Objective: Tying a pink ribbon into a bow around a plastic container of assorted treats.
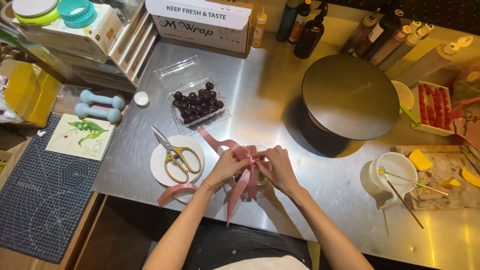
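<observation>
My left hand (227, 167) and my right hand (277, 167) pinch a pink satin ribbon (249, 155) from both sides, at a knot or bow above a small clear container (239, 189) that is mostly hidden under my hands. Ribbon tails hang down over the table edge and one trails up left toward the cherries. Just left of my left hand, gold-handled scissors (175, 154) lie on a white ribbon spool (160, 165) with a loose pink ribbon end below it.
A clear box of dark cherries (197, 104) lies open behind my hands. A dark round turntable (350, 95) stands right. A white cup with brushes (397, 172), a tray of red berries (434, 107), bottles, a cardboard box and two blue dumbbells (97, 106) surround the steel table (260, 90).
</observation>
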